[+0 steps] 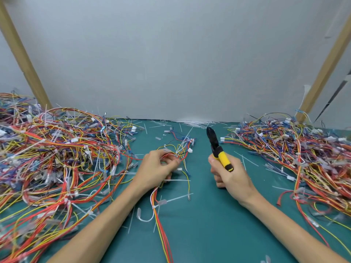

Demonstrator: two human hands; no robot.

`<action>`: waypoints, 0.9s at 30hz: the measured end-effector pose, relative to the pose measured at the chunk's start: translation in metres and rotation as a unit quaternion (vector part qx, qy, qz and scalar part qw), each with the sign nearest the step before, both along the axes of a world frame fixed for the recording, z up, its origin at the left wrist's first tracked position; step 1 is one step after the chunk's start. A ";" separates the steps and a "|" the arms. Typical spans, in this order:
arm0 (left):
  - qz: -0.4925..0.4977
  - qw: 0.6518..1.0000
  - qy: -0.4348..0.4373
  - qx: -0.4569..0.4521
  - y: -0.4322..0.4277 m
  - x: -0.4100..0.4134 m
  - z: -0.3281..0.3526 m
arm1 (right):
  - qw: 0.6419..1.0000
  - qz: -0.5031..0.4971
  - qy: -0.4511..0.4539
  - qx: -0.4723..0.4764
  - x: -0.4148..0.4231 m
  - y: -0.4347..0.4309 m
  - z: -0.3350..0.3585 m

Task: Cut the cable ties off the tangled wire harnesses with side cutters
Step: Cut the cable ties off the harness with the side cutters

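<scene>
My left hand (157, 168) grips a small wire harness (180, 152) of red, yellow and white wires at the middle of the green mat; its wires trail down toward the near edge. My right hand (230, 174) holds yellow-handled side cutters (218, 149) upright, black jaws pointing up and away, a hand's width right of the harness and not touching it. A white cable tie (176, 180) sticks out just below my left hand. Another tie (158, 205) binds the trailing wires lower down.
A big tangled pile of harnesses (57, 158) covers the left of the mat, a second pile (303, 154) the right. Cut tie pieces (191, 123) litter the far edge by the grey wall. Wooden posts (20, 54) lean at both sides.
</scene>
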State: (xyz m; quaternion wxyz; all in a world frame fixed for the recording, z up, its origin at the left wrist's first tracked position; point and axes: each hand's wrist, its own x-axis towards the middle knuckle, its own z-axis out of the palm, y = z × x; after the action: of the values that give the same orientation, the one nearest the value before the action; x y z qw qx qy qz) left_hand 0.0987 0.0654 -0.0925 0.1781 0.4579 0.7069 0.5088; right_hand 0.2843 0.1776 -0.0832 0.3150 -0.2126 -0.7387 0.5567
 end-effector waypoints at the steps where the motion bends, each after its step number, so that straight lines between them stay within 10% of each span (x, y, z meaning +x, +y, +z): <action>1: 0.000 1.000 -0.001 0.000 -0.001 0.001 0.000 | 1.000 -0.001 -0.007 0.011 0.000 0.000 0.000; 19: -0.007 1.000 0.006 -0.025 -0.004 0.004 0.002 | 0.963 -0.100 -0.076 0.240 0.002 0.001 -0.001; 27: -0.009 1.000 0.009 -0.028 -0.003 0.004 0.003 | 0.972 -0.162 -0.044 0.166 0.001 0.002 0.001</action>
State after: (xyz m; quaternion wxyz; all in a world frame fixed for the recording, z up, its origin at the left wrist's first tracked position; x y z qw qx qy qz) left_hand 0.1028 0.0623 -0.0897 0.1887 0.4641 0.7180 0.4832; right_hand 0.2853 0.1797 -0.0826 0.3989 -0.2987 -0.7897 0.3579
